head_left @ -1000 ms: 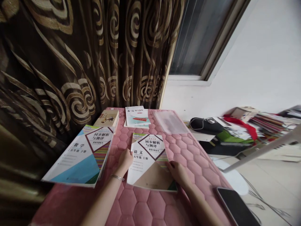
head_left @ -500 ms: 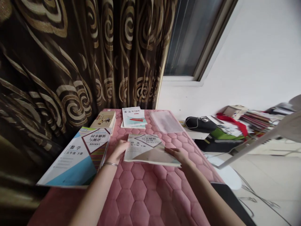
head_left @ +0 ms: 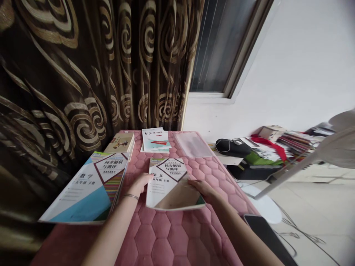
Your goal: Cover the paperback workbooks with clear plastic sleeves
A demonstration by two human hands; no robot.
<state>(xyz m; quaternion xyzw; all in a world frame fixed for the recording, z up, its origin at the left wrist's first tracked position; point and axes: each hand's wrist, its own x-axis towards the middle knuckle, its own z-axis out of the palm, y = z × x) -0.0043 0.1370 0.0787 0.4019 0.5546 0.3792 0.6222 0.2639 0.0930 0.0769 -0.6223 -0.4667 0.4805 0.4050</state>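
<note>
A thin workbook with a white and brown cover (head_left: 170, 183) lies in the middle of a pink quilted table top (head_left: 177, 236). My left hand (head_left: 139, 183) grips its left edge, and a thin bracelet sits on that wrist. My right hand (head_left: 202, 188) grips its right edge, fingers curled over the cover. The near edge of the workbook curves up a little off the cloth. A larger workbook with a blue and white cover (head_left: 88, 186) lies to the left, overhanging the table's edge.
At the far end lie a brown book (head_left: 120, 142), a pale blue booklet (head_left: 155, 139) and a clear plastic sleeve (head_left: 192, 145). A dark phone (head_left: 267, 236) rests at the right edge. A brown patterned curtain (head_left: 83, 74) hangs on the left. Cluttered books and cables lie on the right.
The workbook's near edge was raised between my hands half a second ago; now it lies flatter, its cover facing up again. My view has drifted slightly.
</note>
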